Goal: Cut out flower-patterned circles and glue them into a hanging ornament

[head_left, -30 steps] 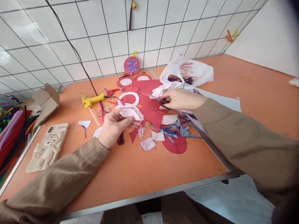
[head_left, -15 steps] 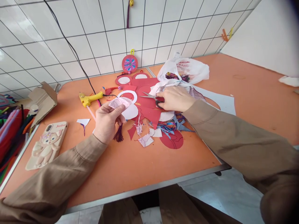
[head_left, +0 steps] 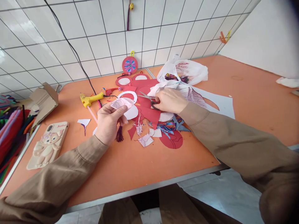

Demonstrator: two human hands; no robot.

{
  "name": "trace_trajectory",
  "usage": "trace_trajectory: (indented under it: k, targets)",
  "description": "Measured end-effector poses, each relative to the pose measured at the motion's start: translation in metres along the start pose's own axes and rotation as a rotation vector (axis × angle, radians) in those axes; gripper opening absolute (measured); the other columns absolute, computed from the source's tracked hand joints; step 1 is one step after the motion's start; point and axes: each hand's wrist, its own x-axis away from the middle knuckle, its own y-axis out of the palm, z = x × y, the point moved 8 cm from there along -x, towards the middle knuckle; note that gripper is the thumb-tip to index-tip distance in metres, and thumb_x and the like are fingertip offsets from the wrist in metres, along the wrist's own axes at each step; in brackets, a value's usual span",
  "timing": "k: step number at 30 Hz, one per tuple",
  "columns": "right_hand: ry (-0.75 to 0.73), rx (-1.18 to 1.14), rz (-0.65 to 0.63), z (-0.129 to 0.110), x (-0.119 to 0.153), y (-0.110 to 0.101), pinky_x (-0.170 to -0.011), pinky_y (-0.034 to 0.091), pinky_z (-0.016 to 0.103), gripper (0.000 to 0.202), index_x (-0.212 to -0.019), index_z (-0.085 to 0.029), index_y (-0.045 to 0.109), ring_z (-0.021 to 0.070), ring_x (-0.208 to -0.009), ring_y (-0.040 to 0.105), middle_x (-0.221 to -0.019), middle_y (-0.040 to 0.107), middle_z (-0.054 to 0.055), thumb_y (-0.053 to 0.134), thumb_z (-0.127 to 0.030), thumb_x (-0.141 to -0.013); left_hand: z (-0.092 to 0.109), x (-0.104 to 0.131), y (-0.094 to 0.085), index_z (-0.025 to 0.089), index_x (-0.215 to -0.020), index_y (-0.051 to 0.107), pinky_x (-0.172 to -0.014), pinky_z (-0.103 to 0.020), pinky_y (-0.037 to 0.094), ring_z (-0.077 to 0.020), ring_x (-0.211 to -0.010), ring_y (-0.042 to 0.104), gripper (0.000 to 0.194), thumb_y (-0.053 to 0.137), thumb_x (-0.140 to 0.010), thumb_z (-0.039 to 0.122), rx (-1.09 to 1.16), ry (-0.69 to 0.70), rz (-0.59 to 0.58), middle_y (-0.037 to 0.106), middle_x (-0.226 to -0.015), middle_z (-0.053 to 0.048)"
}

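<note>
My left hand [head_left: 111, 119] pinches a small piece of pale pink paper [head_left: 120, 104] with dark drawn lines, thumb on top. Scissors [head_left: 145, 95] with slightly parted blades and dark handles are gripped in my right hand [head_left: 171, 100], their tips pointing left over red paper [head_left: 149, 113]. Between the hands, a white paper ring [head_left: 133, 95] and a white rounded cutout lie on the table. A dark tassel [head_left: 119, 133] rests just below my left fingers. Crumpled patterned paper [head_left: 195, 97] sits behind my right hand.
A yellow glue gun [head_left: 91, 99] with its black cord is at the left, near a phone [head_left: 50, 143]. A white plastic bag [head_left: 196, 71] stands at the back. Blue scraps [head_left: 167, 127] and a red disc [head_left: 171, 140] lie in front. A round red ornament [head_left: 130, 65] leans on the tiled wall.
My right hand has shifted slightly left with the scissors, toward my left hand. My left hand has moved a little to the right, still pinching the paper.
</note>
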Motion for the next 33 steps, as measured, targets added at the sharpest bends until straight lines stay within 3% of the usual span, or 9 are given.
trace_trajectory:
  k: [6, 12, 18, 20, 24, 29, 31, 33]
  targets:
    - [-0.015, -0.21, -0.112, 0.005, -0.006, 0.002, -0.068, 0.035, 0.033, 0.021, -0.077, -0.015, 0.064, 0.0198, -0.075, 0.058, -0.082, 0.069, 0.012, 0.06, -0.03, -0.09, 0.0, 0.0, 0.001, 0.017, -0.066, 0.07, -0.035, -0.018, 0.034, -0.0084, -0.037, 0.051, 0.017, 0.082, -0.065, 0.029, 0.011, 0.002, -0.018, 0.058, -0.046, 0.002]
    - [-0.09, -0.103, 0.031, -0.009, -0.001, -0.002, -0.066, 0.032, 0.031, 0.014, -0.088, -0.013, 0.062, 0.0189, -0.081, 0.053, -0.108, 0.062, 0.019, 0.059, -0.026, -0.087, -0.001, -0.001, -0.001, 0.016, -0.066, 0.072, -0.035, -0.018, 0.035, -0.0082, -0.037, 0.052, 0.015, 0.082, -0.066, 0.027, 0.016, 0.002, -0.021, 0.061, -0.048, 0.002]
    - [-0.14, -0.137, 0.054, -0.01, -0.012, 0.003, -0.071, 0.033, 0.029, 0.01, -0.076, -0.015, 0.058, 0.0195, -0.086, 0.052, -0.09, 0.062, 0.01, 0.056, -0.014, -0.086, -0.003, -0.001, -0.001, 0.015, -0.065, 0.071, -0.035, -0.018, 0.035, -0.0078, -0.037, 0.052, 0.016, 0.083, -0.066, 0.025, 0.031, -0.002, -0.018, 0.061, -0.048, 0.002]
    - [-0.146, -0.141, 0.037, -0.007, -0.015, 0.004, -0.069, 0.032, 0.028, 0.012, -0.073, -0.016, 0.058, 0.0181, -0.08, 0.051, -0.083, 0.062, 0.008, 0.059, -0.013, -0.084, -0.004, -0.001, -0.001, 0.015, -0.065, 0.071, -0.035, -0.018, 0.035, -0.0078, -0.037, 0.052, 0.015, 0.082, -0.066, 0.025, 0.027, -0.002, -0.018, 0.062, -0.048, 0.002]
    - [-0.2, -0.143, 0.02, -0.009, -0.013, 0.003, -0.067, 0.029, 0.029, 0.008, -0.081, -0.015, 0.064, 0.0187, -0.084, 0.053, -0.092, 0.067, 0.009, 0.058, -0.016, -0.087, -0.006, -0.002, -0.002, 0.016, -0.065, 0.07, -0.035, -0.017, 0.035, -0.0077, -0.037, 0.052, 0.014, 0.082, -0.066, 0.023, 0.018, -0.011, -0.017, 0.062, -0.048, 0.001]
    - [-0.216, -0.16, 0.014, -0.016, -0.007, 0.0, -0.068, 0.031, 0.03, 0.026, -0.084, -0.012, 0.07, 0.0196, -0.086, 0.056, -0.097, 0.071, 0.012, 0.049, -0.02, -0.097, -0.007, -0.002, -0.002, 0.016, -0.065, 0.07, -0.035, -0.018, 0.035, -0.0084, -0.037, 0.052, 0.015, 0.083, -0.065, 0.024, 0.016, -0.019, -0.012, 0.061, -0.047, 0.002]
    - [-0.219, -0.17, 0.043, -0.024, 0.001, -0.006, -0.07, 0.034, 0.031, 0.03, -0.084, -0.011, 0.071, 0.0195, -0.086, 0.057, -0.095, 0.07, 0.012, 0.047, -0.021, -0.099, -0.007, -0.002, -0.002, 0.016, -0.066, 0.07, -0.036, -0.018, 0.035, -0.0084, -0.037, 0.052, 0.015, 0.082, -0.065, 0.025, 0.018, -0.019, -0.016, 0.061, -0.046, 0.002]
    - [-0.33, -0.221, 0.049, -0.045, 0.015, -0.011, -0.078, 0.041, 0.03, 0.027, -0.09, -0.013, 0.073, 0.0178, -0.088, 0.059, -0.094, 0.071, 0.009, 0.05, -0.023, -0.1, -0.007, -0.002, -0.001, 0.016, -0.067, 0.071, -0.036, -0.018, 0.035, -0.0083, -0.037, 0.052, 0.014, 0.082, -0.066, 0.026, 0.016, -0.018, -0.024, 0.061, -0.046, 0.002]
